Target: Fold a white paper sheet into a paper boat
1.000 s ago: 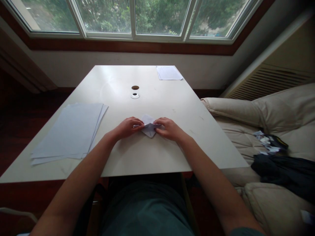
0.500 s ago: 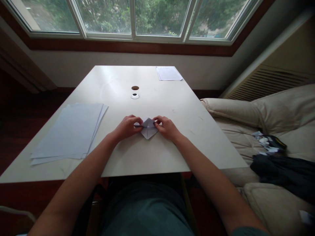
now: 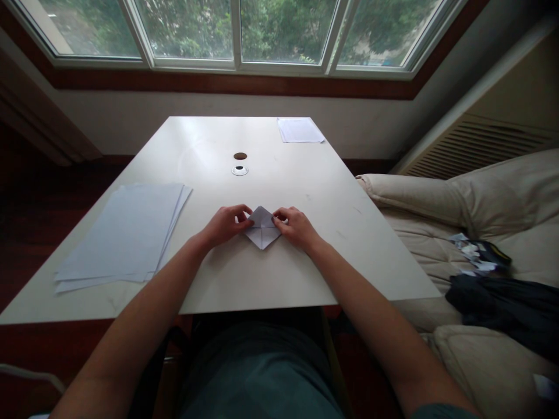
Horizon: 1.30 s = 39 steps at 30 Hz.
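Note:
A small piece of folded paper (image 3: 262,230), diamond-shaped with creases crossing at its middle, is held low over the white table (image 3: 279,279). My left hand (image 3: 229,223) pinches its left corner between thumb and fingers. At the opposite corner, my right hand (image 3: 294,225) grips the paper with curled fingers. The fingertips cover both side corners, while the far and near points show. Whether the paper's underside touches the table I cannot tell.
To the left lies a stack of white sheets (image 3: 122,230). More papers (image 3: 301,130) rest at the far right corner. Beyond the paper are a round hole (image 3: 240,156) and a ring-shaped cap (image 3: 240,170). A beige sofa (image 3: 406,233) with dark cloth (image 3: 502,308) stands at right.
The folded paper now lies flatter and shows a fuller diamond. Its left flap, earlier raised at my left fingers, has come down. My left hand has shifted slightly; my right hand has barely moved.

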{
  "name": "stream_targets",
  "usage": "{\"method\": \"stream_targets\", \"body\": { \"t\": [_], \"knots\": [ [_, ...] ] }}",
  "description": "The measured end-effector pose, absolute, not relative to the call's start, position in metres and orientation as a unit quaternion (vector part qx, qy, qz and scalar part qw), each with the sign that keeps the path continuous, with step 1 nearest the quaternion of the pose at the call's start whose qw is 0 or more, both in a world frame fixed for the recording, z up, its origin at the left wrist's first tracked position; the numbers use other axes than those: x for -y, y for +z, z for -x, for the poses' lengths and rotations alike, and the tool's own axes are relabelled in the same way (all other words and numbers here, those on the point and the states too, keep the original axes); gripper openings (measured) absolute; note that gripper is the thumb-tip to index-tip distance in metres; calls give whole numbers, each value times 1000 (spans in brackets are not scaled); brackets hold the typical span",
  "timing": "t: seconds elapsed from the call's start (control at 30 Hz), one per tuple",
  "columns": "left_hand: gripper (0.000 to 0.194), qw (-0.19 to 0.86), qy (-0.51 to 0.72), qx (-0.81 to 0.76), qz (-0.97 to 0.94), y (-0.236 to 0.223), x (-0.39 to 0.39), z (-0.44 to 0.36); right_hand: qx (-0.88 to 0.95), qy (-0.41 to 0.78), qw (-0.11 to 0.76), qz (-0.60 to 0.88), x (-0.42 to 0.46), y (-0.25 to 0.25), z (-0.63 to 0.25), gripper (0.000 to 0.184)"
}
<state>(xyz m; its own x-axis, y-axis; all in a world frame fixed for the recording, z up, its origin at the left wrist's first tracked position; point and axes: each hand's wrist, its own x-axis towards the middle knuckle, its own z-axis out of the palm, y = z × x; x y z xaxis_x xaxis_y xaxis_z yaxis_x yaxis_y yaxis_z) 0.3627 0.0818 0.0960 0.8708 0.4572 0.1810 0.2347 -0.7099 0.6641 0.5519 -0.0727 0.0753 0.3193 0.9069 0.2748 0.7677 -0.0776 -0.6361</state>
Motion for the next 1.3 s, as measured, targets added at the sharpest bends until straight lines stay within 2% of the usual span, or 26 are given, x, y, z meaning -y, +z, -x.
{"method": "stream_targets", "body": {
  "t": [0.33,0.5,0.63,0.77,1.0,1.3],
  "knots": [
    [26,315,186,-233,-901,86,-80,-372,570,86,360,734,71,74,-549,22],
    [33,318,230,-230,-890,78,-81,-376,577,42,358,733,69,70,-547,25],
    [17,276,245,-197,-908,75,-83,-379,598,0,342,725,70,71,-547,21],
    [20,253,229,-178,-923,79,-85,-377,640,-5,317,700,71,73,-547,21],
    [27,313,164,-174,-919,89,-93,-369,658,26,295,692,75,74,-544,24],
    [23,344,150,-221,-900,94,-107,-361,659,34,291,692,77,76,-543,23]
  ]
}}
